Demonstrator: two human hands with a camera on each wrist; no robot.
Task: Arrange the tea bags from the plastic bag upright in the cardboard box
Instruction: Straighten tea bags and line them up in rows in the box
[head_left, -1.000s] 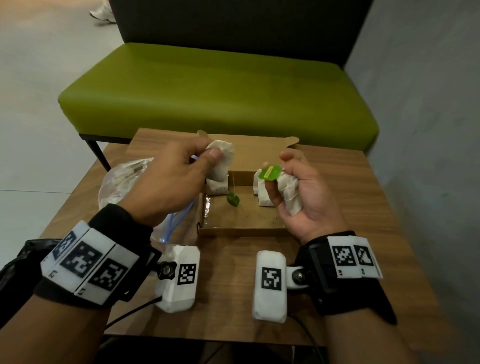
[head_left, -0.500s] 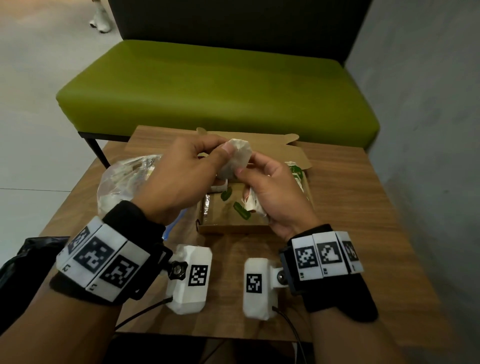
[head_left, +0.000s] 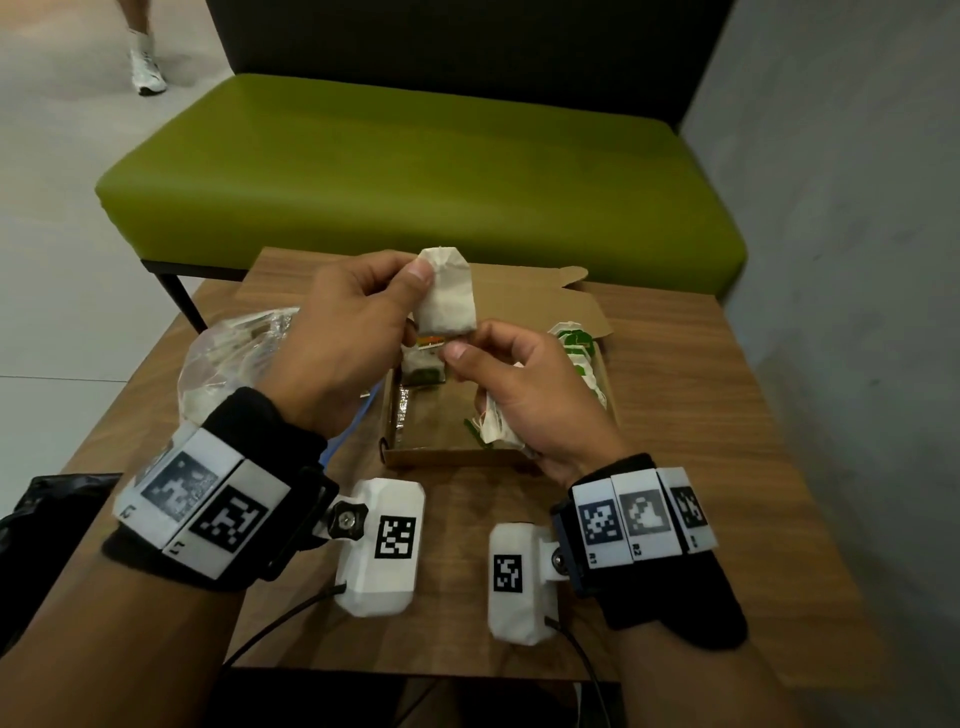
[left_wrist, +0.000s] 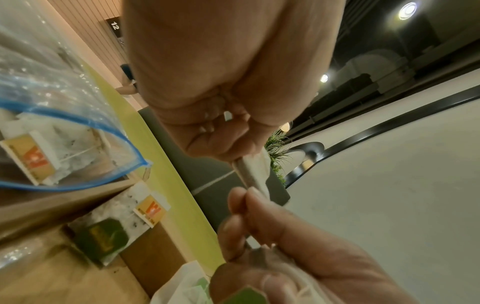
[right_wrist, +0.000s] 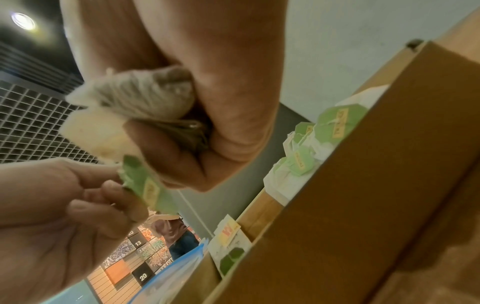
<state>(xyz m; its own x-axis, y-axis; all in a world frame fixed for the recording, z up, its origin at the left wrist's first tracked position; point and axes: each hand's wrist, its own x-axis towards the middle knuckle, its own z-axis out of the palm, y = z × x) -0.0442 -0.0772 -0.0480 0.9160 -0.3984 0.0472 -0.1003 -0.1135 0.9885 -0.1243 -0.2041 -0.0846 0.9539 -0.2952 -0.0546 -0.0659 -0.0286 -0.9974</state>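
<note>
Since a second ago: both hands have drawn together above the box; the tea bag that the left hand held low by the box wall is now lifted upright between them.
Left hand (head_left: 343, 332): thumb and fingers pinch the top corner of a plain white tea bag (head_left: 447, 291), which hangs above the cardboard box (head_left: 452, 457).
Right hand (head_left: 524, 384): thumb and forefinger nip something small at the tea bag's lower edge, likely its string or tag, though I cannot tell which; the other fingers curl round a crumpled bunch of tea bags (right_wrist: 130, 102) with a green tag (right_wrist: 145, 185).
Why held so: probably to straighten the bag and gather its string so it can go in standing.
Cardboard box: open on the wooden tabletop (head_left: 701, 415), lid flap folded back; a row of green-tagged bags (head_left: 576, 348) stands upright along its right wall, and a bag or two stands at the far left corner (head_left: 423, 364). Much of the floor is bare, so the task looks well short of done.
Plastic bag (head_left: 234, 353): clear, blue zip edge, lying just left of the box, with tea bags inside.
Writing: orange-and-tan tags (left_wrist: 33, 160) and yellow marks on green tags, too blurred to read.
Beyond: green bench (head_left: 415, 171).
</note>
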